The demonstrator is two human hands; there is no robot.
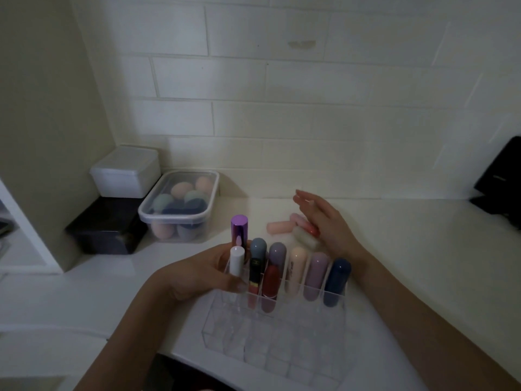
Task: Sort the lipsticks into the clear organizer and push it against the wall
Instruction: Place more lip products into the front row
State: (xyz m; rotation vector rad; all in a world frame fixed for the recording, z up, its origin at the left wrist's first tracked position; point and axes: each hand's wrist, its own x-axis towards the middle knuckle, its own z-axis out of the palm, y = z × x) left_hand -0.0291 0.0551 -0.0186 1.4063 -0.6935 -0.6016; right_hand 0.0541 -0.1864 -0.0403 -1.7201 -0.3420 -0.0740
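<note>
The clear organizer point(270, 345) stands on the white counter in front of me, away from the wall. Several lipsticks stand upright in its back rows, among them a purple metallic one point(239, 230), a cream one point(296, 269) and a navy one point(337, 282). My left hand point(197, 275) grips a white lipstick point(236, 261) upright at the organizer's back left corner. My right hand point(324, 218) hovers with fingers spread just over loose lipsticks lying on the counter behind the organizer: a pink one point(277, 227), a white one point(306, 238) and a red-tipped one point(308, 225).
A clear lidded tub of makeup sponges point(180, 204) sits at the back left against the tiled wall. Beside it a white box point(125, 172) rests on a dark box point(107, 227). A black object point(499, 182) leans at the far right.
</note>
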